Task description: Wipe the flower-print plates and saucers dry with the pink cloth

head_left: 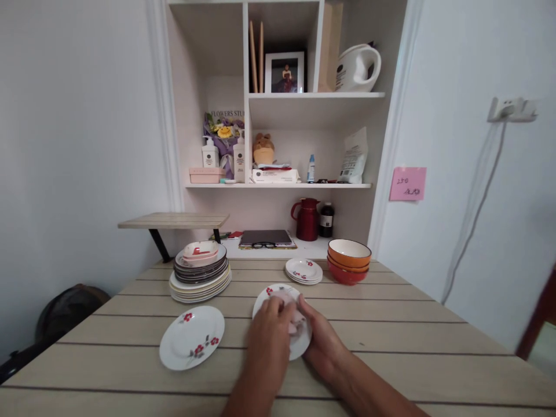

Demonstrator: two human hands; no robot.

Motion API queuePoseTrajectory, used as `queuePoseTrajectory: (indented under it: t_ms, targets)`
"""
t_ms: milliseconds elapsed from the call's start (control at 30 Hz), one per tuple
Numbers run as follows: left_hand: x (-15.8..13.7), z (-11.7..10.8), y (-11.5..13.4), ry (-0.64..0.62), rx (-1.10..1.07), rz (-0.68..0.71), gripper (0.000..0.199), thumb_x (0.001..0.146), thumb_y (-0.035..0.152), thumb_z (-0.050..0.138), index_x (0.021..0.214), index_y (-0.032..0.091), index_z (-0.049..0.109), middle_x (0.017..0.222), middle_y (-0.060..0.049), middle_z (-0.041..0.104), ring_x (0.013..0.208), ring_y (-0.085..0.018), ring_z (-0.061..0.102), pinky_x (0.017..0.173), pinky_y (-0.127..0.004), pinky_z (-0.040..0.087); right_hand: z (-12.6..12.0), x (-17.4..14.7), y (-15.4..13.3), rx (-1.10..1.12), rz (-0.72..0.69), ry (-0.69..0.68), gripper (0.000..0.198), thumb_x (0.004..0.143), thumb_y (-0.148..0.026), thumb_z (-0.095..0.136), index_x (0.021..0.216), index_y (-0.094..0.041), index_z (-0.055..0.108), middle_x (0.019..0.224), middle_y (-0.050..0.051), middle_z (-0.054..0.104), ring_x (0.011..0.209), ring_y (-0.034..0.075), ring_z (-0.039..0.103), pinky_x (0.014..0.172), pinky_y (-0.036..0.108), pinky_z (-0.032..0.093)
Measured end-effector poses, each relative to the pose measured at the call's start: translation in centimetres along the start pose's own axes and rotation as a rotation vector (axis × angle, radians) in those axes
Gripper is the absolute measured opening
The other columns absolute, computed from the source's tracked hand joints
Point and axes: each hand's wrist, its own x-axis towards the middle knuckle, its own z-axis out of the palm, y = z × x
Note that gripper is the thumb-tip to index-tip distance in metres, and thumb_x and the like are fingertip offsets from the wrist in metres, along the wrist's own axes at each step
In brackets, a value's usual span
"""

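A white plate with red flowers point(263, 296) is tilted up in front of me, just over the table. My right hand point(324, 341) grips its right rim, thumb on the upper face and fingers underneath. Pressed against the plate's face is a pale pink cloth point(296, 319), bunched under the fingers of my left hand point(271, 330), which are closed on it. Part of the plate is hidden by the cloth and my left hand. To the left, a matching flowered plate point(191, 336) lies on the wooden table.
A tall stack of plates point(202, 286) stands at the left, topped by small square dishes point(200, 250). Behind my hands are small flowered plates point(304, 271); stacked orange and red bowls point(348, 263) stand right of them. Further back are a red jug point(307, 220) and a dark laptop point(266, 237).
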Motion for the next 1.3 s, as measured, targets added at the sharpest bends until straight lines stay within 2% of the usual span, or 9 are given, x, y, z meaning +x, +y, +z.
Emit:
queuePoseTrajectory:
  t_ms: [100,200,333,433,600,700,833,933,1300]
  targets:
    - [0.4,-0.6,-1.5,0.045,0.028,-0.169,0.048,0.083,0.009,0.05,0.126,0.03,0.055,0.117,-0.004,0.054,0.109,-0.021,0.049,0.09,-0.031,0.04,-0.1,0.4,-0.2,0.004,-0.043,0.09,0.037,0.088,-0.044,0.055,0.104,-0.012,0.067,0.087,0.011,0.076,0.086,0.025,0.071,0.086,0.038,0.051]
    - [0.2,-0.4,-1.5,0.016,0.071,-0.193,0.043,0.085,0.012,0.049,0.125,0.027,0.055,0.115,-0.006,0.055,0.107,-0.022,0.049,0.088,-0.032,0.04,-0.8,0.7,-0.7,-0.003,-0.071,0.158,0.041,0.087,-0.046,0.055,0.11,-0.013,0.065,0.092,0.012,0.076,0.089,0.026,0.071,0.086,0.041,0.051]
    - [-0.6,0.8,0.4,-0.038,0.086,-0.076,0.035,0.09,0.015,0.039,0.117,0.024,0.06,0.117,-0.008,0.056,0.106,-0.024,0.051,0.087,-0.036,0.042,-1.4,0.6,-1.3,0.002,-0.101,0.159,0.042,0.086,-0.047,0.057,0.107,-0.012,0.066,0.089,0.012,0.076,0.087,0.026,0.071,0.084,0.038,0.052]
    - [-0.9,1.4,1.7,-0.076,0.04,0.063,0.04,0.091,0.013,0.035,0.121,0.026,0.057,0.118,-0.007,0.057,0.106,-0.023,0.052,0.089,-0.035,0.043,-1.1,0.1,-1.3,-0.036,-0.016,0.15,0.043,0.085,-0.049,0.058,0.098,-0.009,0.068,0.085,0.013,0.076,0.085,0.026,0.071,0.082,0.036,0.053]
    - [-0.4,0.4,1.0,-0.073,-0.047,0.107,0.048,0.084,0.01,0.044,0.127,0.029,0.054,0.121,-0.005,0.055,0.111,-0.021,0.049,0.095,-0.034,0.041,0.0,-0.3,-0.1,-0.061,-0.04,0.074,0.036,0.086,-0.044,0.059,0.095,-0.01,0.068,0.084,0.012,0.076,0.085,0.023,0.071,0.082,0.033,0.052]
    - [0.3,-0.6,-0.8,0.005,-0.058,-0.038,0.052,0.081,0.007,0.048,0.127,0.03,0.054,0.123,-0.004,0.053,0.114,-0.02,0.047,0.097,-0.031,0.039,0.1,0.0,0.4,-0.059,-0.054,0.042,0.038,0.085,-0.043,0.06,0.105,-0.011,0.067,0.088,0.011,0.076,0.089,0.024,0.071,0.085,0.034,0.052]
    - [0.9,-1.3,-3.2,0.071,0.024,-0.31,0.051,0.084,0.01,0.047,0.132,0.027,0.05,0.119,-0.006,0.053,0.112,-0.02,0.049,0.091,-0.029,0.039,-0.5,0.6,0.4,-0.055,-0.094,0.149,0.042,0.085,-0.043,0.06,0.114,-0.013,0.064,0.094,0.01,0.077,0.093,0.024,0.07,0.088,0.036,0.051]
    - [0.8,-1.2,-3.5,0.061,0.087,-0.356,0.041,0.089,0.018,0.045,0.13,0.022,0.052,0.115,-0.008,0.054,0.109,-0.022,0.051,0.088,-0.03,0.041,-1.1,0.8,-0.2,-0.052,-0.119,0.225,0.042,0.085,-0.044,0.06,0.114,-0.014,0.064,0.094,0.011,0.077,0.092,0.025,0.071,0.088,0.038,0.051]
    - [-0.8,1.5,1.5,-0.062,0.053,0.193,0.043,0.092,0.014,0.034,0.13,0.028,0.051,0.117,-0.006,0.057,0.105,-0.022,0.053,0.088,-0.033,0.044,-0.8,-0.1,-0.5,-0.095,-0.023,0.137,0.04,0.084,-0.051,0.059,0.083,-0.011,0.068,0.078,0.012,0.075,0.08,0.025,0.071,0.074,0.033,0.054]
